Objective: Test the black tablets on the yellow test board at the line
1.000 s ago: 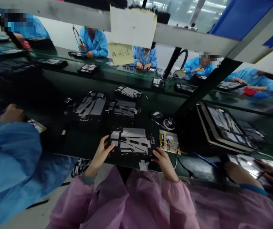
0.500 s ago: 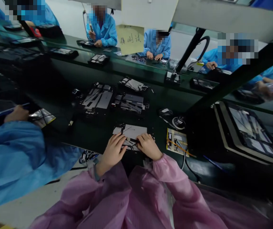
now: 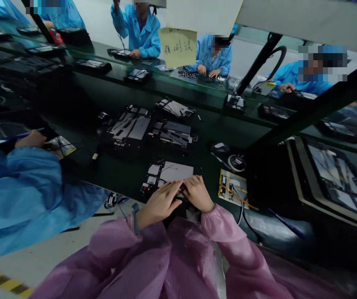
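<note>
An opened flat device (image 3: 168, 173) with grey shielding plates and black parts lies at the near edge of the dark green bench (image 3: 119, 174). My left hand (image 3: 159, 203) rests on its near edge, fingers stretched out and pressed on it. My right hand (image 3: 198, 193) lies beside the left, fingers curled down on the same edge. The fingertips of the two hands meet over a small dark part, which they hide. Both sleeves are pink.
Two more opened devices (image 3: 130, 126) (image 3: 173, 133) lie farther back, a third (image 3: 172, 107) behind them. A yellow-edged card (image 3: 232, 185) with cables sits right of my hands. A stack of trays (image 3: 334, 174) stands at right. A blue-sleeved co-worker (image 3: 16, 182) sits left; others work across the line.
A second ago my hands held the device by its left and right ends. They have come together at its near edge. The view has tilted down and shifted a little.
</note>
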A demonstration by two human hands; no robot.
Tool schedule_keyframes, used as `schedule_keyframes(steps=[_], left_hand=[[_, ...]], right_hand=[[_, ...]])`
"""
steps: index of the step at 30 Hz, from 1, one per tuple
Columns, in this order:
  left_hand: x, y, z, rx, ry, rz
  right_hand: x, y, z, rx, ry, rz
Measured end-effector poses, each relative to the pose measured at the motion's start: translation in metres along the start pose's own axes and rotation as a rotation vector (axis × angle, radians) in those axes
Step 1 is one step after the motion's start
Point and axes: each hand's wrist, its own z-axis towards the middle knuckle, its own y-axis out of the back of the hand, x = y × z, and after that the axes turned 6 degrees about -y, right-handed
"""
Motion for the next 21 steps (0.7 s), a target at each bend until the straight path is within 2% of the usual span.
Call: schedule_keyframes(steps=[2,4,6,8,11,15,21], left_hand=[[0.008,0.012,-0.009,-0.063,0.059,-0.075],[0.021,0.022,-0.025,-0.126,0.150,-0.068],[0.036,0.025,-0.045,-0.114,0.239,-0.009],[0.048,0.021,-0.062,-0.076,0.239,0.037],[0.055,0.010,-0.071,-0.092,0.205,0.079],[0.055,0.008,-0.066,-0.174,0.180,0.087],[0.054,0.013,-0.060,-0.140,0.179,0.079]], right_hand=[[-0.005,0.000,-0.007,-0.168,-0.130,0.074],[-0.010,-0.002,-0.018,-0.397,-0.325,0.209],[-0.014,-0.004,-0.031,-0.541,-0.500,0.336],[-0.017,-0.006,-0.041,-0.539,-0.599,0.399],[-0.019,-0.005,-0.048,-0.417,-0.637,0.370],[-0.018,0.003,-0.044,-0.359,-0.665,0.278],[-0.013,0.019,-0.035,-0.395,-0.688,0.257]])
